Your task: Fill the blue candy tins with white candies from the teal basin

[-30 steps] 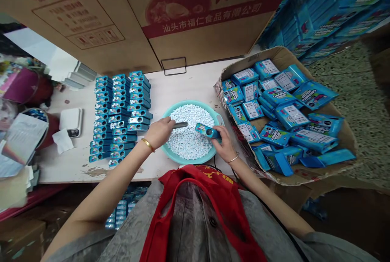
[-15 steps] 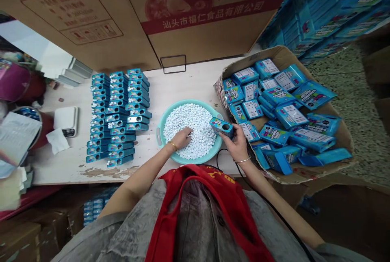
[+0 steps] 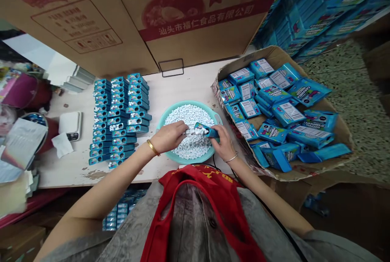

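Left hand [image 3: 171, 136] clenched round a slim scoop [image 3: 191, 131], and white pellets [image 3: 190, 148] run right up to the blue box [image 3: 209, 131], grasped firmly by the right hand [image 3: 224, 143]! Below both sits the basin [image 3: 175, 156]; left of them, box rows [image 3: 122, 120]; rightward, a loaded carton [image 3: 262, 121].

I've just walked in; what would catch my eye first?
Probably the turquoise basin of white pellets at centre, with a blue box in the right hand above it. Then the open carton of blue packs on the right, and three columns of small blue boxes on the left.
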